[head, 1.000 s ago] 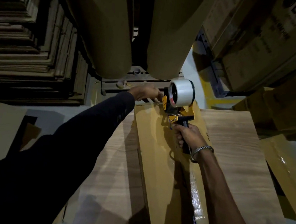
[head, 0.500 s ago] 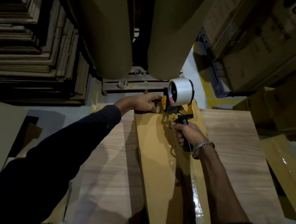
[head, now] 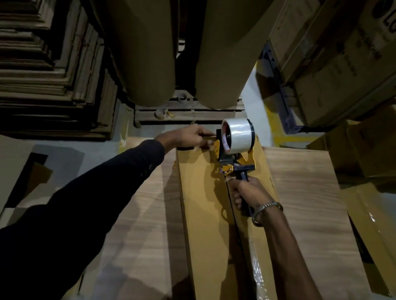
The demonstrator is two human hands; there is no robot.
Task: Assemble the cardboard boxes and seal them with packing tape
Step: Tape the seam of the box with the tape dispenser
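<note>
A long narrow cardboard box lies lengthwise in front of me on a wood-grain table. Shiny clear tape runs along its top seam from the near end. My right hand grips the black handle of a yellow tape dispenser, which carries a clear tape roll and sits at the box's far end. My left hand is at the far left corner of the box, fingers curled over its edge beside the dispenser.
Two large brown paper rolls stand on a pallet beyond the box. Stacks of flat cardboard fill the left. Printed cartons are piled at the upper right, and a taped yellow box lies right of the table.
My left hand has slid slightly toward me along the box's far end, from beyond the edge onto the corner. The dispenser has stayed at the far end.
</note>
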